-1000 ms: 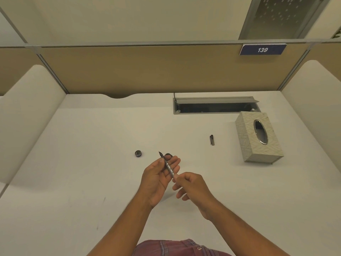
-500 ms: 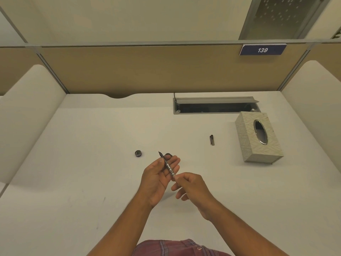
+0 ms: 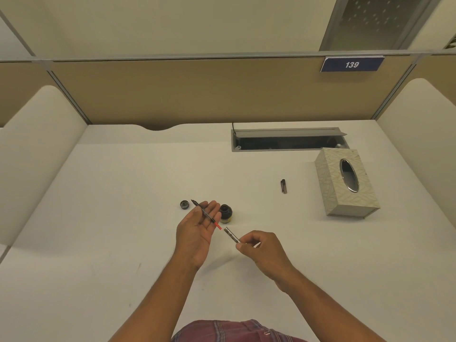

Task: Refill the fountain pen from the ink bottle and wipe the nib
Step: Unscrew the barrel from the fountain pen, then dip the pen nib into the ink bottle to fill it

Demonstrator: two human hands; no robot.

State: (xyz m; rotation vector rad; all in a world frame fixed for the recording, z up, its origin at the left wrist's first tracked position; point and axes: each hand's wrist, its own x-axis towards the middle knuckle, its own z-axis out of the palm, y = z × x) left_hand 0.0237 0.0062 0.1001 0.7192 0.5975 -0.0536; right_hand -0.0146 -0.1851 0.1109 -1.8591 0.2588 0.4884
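Nearest you, your right hand point(image 3: 265, 250) curls its grip around the silver barrel point(image 3: 232, 235), pinching the rear end so that the open mouth points up and to the left. Just off that mouth, not touching it, is the red end point(image 3: 218, 226) of the pen section point(image 3: 204, 213), which is out of the barrel. Your left hand point(image 3: 197, 233) is turned palm up; its grip looks like a thumb-and-finger pinch on the section, the other fingers nearly straight. The nib point(image 3: 193, 201) sticks out past that grip, away from you and to the left.

Just beyond your left fingertips the ink bottle point(image 3: 225, 213) stands open on the white surface point(image 3: 123, 243). Its lid point(image 3: 184, 204) lies to the left of the nib, apart from the bottle. Farther out, to the right of both grips, lies the dark pen cap point(image 3: 283, 186). The tissue box point(image 3: 345, 183) stands farther right, with the open cable hatch point(image 3: 286, 139) behind it.
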